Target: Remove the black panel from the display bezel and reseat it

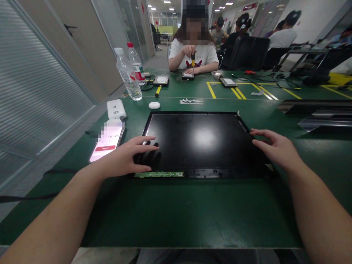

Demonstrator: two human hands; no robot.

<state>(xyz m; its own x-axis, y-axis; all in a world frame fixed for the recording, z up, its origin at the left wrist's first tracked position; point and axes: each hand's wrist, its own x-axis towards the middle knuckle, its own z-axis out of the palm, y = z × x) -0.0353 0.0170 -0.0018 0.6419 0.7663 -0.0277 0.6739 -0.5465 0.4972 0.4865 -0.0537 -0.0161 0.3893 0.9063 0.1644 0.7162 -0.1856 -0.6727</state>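
A black display panel (198,143) lies flat on the green table, its dark screen reflecting a bright spot. Along its near edge, toward the left, runs a narrow green circuit board (159,175). My left hand (134,156) is open at the panel's left side, fingers stretched out over the screen and thumb close to the circuit board. At the right edge is my right hand (273,146), with fingers and thumb apart and fingertips at the frame; whether they press on it I cannot tell.
Left of the panel are a lit phone (106,143), a white power bank (116,109) and two plastic bottles (129,79). A white earbud case (154,105) sits behind the panel. Across the table, a person (194,51) holds a screwdriver (193,60) over a hard drive (188,76). Dark metallic strips (327,119) lie right.
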